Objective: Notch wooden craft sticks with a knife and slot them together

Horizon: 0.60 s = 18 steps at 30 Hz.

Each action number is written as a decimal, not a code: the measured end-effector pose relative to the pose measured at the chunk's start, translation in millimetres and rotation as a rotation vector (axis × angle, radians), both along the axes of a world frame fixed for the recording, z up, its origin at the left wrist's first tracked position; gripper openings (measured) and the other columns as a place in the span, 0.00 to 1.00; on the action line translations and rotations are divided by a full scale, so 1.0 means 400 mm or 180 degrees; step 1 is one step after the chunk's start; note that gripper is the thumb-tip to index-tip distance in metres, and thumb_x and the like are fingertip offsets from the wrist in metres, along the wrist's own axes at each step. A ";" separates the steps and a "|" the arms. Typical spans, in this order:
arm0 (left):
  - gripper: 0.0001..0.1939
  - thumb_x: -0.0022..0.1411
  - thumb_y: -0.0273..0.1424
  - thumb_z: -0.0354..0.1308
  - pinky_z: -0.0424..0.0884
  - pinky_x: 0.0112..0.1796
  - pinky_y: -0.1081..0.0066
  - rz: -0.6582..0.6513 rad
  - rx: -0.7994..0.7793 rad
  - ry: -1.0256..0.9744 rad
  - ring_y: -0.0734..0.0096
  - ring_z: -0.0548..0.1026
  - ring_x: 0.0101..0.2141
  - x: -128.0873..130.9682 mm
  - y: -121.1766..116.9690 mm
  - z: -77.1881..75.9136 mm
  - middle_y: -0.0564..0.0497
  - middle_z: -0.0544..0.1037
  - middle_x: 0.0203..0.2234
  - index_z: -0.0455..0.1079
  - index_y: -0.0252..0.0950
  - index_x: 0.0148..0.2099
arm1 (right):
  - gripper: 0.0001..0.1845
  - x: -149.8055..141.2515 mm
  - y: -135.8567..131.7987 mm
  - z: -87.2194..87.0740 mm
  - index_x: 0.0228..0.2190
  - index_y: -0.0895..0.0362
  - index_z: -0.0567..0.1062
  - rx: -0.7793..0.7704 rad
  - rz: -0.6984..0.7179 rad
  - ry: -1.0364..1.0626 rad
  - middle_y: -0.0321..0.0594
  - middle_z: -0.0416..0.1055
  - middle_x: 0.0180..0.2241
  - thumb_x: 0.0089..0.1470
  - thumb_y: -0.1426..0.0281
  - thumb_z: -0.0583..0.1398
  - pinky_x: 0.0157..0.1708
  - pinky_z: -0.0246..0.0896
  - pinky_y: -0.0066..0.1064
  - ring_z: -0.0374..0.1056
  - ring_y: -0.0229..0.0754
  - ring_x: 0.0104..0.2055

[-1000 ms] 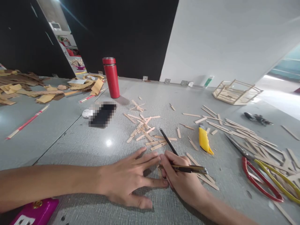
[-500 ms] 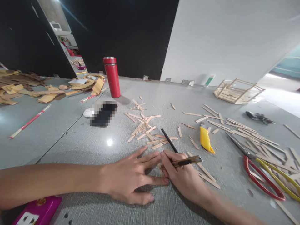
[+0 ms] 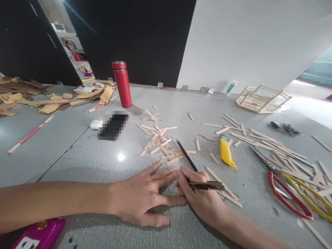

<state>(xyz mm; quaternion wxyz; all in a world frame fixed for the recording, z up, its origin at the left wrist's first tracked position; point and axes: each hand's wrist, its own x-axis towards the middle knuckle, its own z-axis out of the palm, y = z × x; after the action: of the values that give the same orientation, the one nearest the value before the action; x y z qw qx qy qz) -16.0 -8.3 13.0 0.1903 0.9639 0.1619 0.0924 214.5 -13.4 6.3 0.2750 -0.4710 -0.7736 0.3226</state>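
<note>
My left hand [image 3: 147, 195] lies flat on the grey table with its fingers spread. Its fingertips reach a small piece of wooden stick [image 3: 176, 188], mostly hidden between the two hands. My right hand [image 3: 202, 193] is closed around a slim craft knife [image 3: 207, 186], whose brown-gold handle points to the right; the blade end is hidden by the fingers. A black pen [image 3: 186, 155] lies just beyond the right hand. Ahead of the hands is a loose heap of popsicle sticks [image 3: 160, 141]. More sticks [image 3: 229, 197] lie beside the right hand.
A yellow cutter [image 3: 226, 154] and red-and-yellow-handled scissors [image 3: 275, 170] lie to the right, near many sticks [image 3: 287, 152]. A stick frame [image 3: 261, 100] stands at the back. Leftward are a red flask [image 3: 122, 86], a phone [image 3: 112, 128] and a purple power strip [image 3: 43, 233].
The craft knife's handle has tilted, its rear end dropping lower and swinging slightly right. My left hand stays in place; the whole view has shifted slightly.
</note>
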 end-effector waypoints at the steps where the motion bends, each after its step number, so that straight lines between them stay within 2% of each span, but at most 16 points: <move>1: 0.30 0.73 0.44 0.53 0.40 0.67 0.35 0.0007 0.0000 0.0017 0.41 0.47 0.72 0.000 0.000 0.000 0.38 0.44 0.74 0.58 0.43 0.72 | 0.22 0.000 -0.001 -0.002 0.24 0.51 0.59 -0.0004 0.0018 0.0009 0.30 0.63 0.17 0.71 0.61 0.50 0.27 0.59 0.31 0.56 0.36 0.19; 5: 0.30 0.73 0.44 0.53 0.39 0.67 0.35 -0.0011 0.0001 0.0087 0.42 0.46 0.72 0.000 0.001 -0.001 0.39 0.45 0.74 0.57 0.44 0.73 | 0.22 -0.001 0.000 -0.008 0.24 0.51 0.59 -0.0067 -0.0014 0.0056 0.29 0.64 0.17 0.72 0.61 0.49 0.23 0.56 0.30 0.57 0.35 0.18; 11: 0.30 0.74 0.45 0.49 0.39 0.67 0.35 -0.0022 -0.0016 0.0108 0.43 0.45 0.72 0.000 0.002 0.002 0.37 0.46 0.74 0.55 0.44 0.73 | 0.23 -0.001 0.002 -0.005 0.23 0.52 0.61 -0.0099 -0.0104 0.0101 0.29 0.66 0.17 0.72 0.61 0.49 0.23 0.56 0.29 0.59 0.35 0.17; 15: 0.30 0.75 0.44 0.48 0.41 0.66 0.33 -0.0038 -0.0009 0.0177 0.42 0.45 0.72 0.001 0.001 0.003 0.32 0.47 0.73 0.55 0.43 0.74 | 0.23 -0.001 -0.002 -0.004 0.23 0.52 0.62 -0.0117 -0.0083 0.0133 0.29 0.66 0.17 0.72 0.60 0.51 0.24 0.57 0.29 0.59 0.34 0.18; 18: 0.30 0.75 0.44 0.49 0.41 0.66 0.32 -0.0031 -0.0014 0.0111 0.41 0.47 0.72 0.001 0.001 0.000 0.33 0.47 0.73 0.55 0.43 0.74 | 0.23 -0.002 -0.003 -0.004 0.23 0.52 0.62 -0.0144 -0.0068 0.0152 0.29 0.66 0.17 0.72 0.60 0.51 0.23 0.57 0.28 0.60 0.34 0.17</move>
<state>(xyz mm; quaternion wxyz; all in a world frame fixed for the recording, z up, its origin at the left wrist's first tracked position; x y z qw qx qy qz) -15.7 -7.8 12.8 0.1900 0.9657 0.1607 0.0742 213.8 -14.6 4.7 0.2862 -0.4775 -0.7542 0.3482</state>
